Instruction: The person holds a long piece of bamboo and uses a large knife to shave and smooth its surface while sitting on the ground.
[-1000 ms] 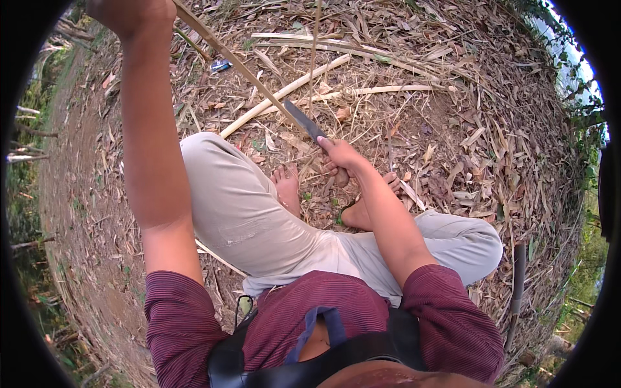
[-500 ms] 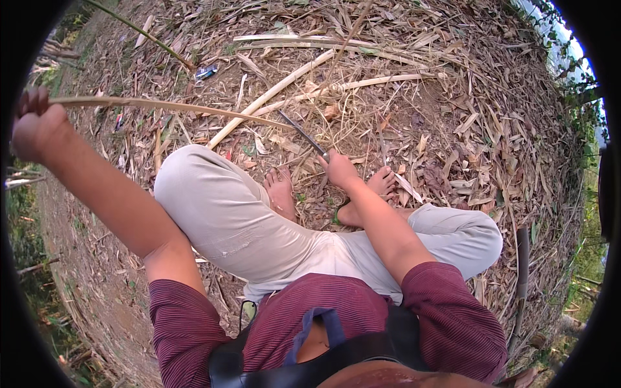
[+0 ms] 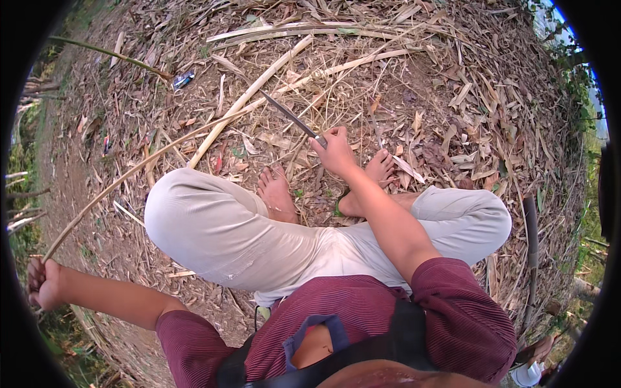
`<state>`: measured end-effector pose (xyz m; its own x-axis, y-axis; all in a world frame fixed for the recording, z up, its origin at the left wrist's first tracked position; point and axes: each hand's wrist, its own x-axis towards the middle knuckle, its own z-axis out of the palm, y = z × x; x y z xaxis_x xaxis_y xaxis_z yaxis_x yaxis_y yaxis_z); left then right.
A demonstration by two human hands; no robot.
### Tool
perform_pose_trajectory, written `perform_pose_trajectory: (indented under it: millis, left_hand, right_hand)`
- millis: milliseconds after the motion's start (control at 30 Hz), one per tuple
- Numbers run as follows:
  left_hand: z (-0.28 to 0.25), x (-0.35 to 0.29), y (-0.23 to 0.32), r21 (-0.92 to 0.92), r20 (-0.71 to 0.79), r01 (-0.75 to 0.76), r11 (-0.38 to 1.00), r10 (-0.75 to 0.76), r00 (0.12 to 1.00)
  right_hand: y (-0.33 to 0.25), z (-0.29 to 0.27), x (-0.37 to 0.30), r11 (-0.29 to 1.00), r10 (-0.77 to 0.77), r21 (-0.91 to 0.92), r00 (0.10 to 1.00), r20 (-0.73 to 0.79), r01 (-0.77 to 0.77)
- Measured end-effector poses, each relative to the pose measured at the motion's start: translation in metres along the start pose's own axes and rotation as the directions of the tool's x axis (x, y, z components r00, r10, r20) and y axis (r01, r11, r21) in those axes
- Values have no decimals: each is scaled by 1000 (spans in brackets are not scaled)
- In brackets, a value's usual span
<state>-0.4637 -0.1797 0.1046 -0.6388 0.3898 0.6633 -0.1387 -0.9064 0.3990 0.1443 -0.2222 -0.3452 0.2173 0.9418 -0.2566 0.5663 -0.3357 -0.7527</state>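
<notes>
Left hand is clenched around one end of a long thin strip, out at the far left. Right hand grasps the handle of a knife, its blade slanting up and left. The strip crosses a pale stick among dry leaves and reaches near the blade; contact cannot be told.

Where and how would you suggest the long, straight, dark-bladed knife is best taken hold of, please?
I would grip the long, dark-bladed knife by its rear end, around which the right hand is closed, coming from the person's near right: the narrow blade points forward and left, away from that end, so a hold there should keep clear of it.
</notes>
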Motion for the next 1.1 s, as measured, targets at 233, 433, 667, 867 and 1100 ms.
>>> perform_pose_trajectory:
  millis: [233, 433, 667, 867, 1100]
  left_hand:
    - [-38, -98, -75, 30, -238, 75, 997, -66, 969]
    - [-138, -157, -110, -73, -681, 227, 971, -215, 700]
    - [-87, -327, -161, -185, -792, 642, 744, -500, 351]
    - [-62, -399, -169, -79, -723, 867, 492, -627, 290]
    - [-50, -436, -168, -27, -688, 928, 373, -680, 253]
  right_hand:
    - [23, -3, 16, 998, -24, 40, 904, -426, 45]
    - [65, -19, 37, 942, 311, 56, 802, -509, -329]
    - [159, -4, 54, 780, 598, -52, 768, -229, -623]
    - [120, -20, 41, 816, 550, -96, 816, -178, -571]
    - [134, -16, 43, 839, 525, -60, 833, -175, -541]
